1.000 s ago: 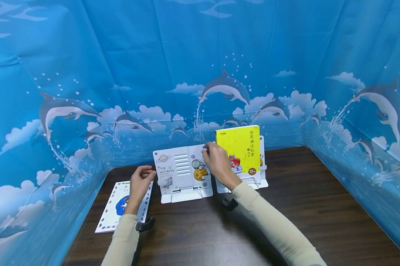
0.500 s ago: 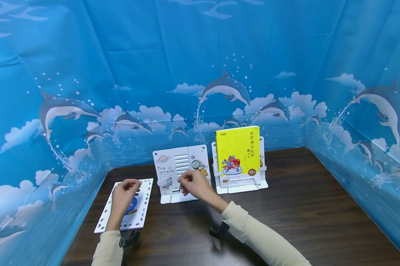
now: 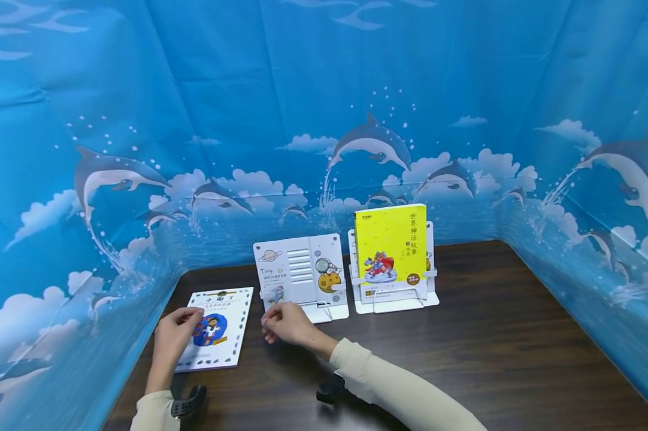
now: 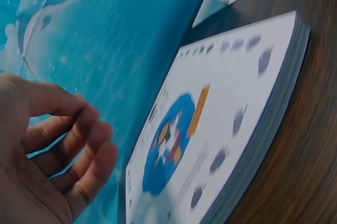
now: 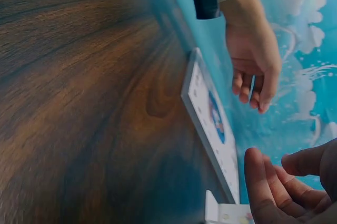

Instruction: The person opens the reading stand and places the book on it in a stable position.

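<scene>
A white book (image 3: 232,335) with a blue round picture and a border of small footprints lies flat on the table at the left. Over its left edge hovers my left hand (image 3: 174,335), fingers loosely bent and holding nothing; the left wrist view shows the hand (image 4: 63,150) apart from the book (image 4: 221,103). My right hand (image 3: 291,324), also loosely curled with nothing in it, is between that book and the white bookstand (image 3: 302,269) printed "Tiny universe", overlapping the stand's lower left corner in the head view. No book rests on this stand.
To the right, a second white bookstand (image 3: 407,304) holds a yellow book (image 3: 391,245) upright. The dark wooden table (image 3: 496,335) meets a blue dolphin-print curtain (image 3: 302,120) at the back and sides.
My right hand has come down from the top of the left bookstand, moving left and nearer. The left hand has moved left and nearer, from the book's far edge to its left edge.
</scene>
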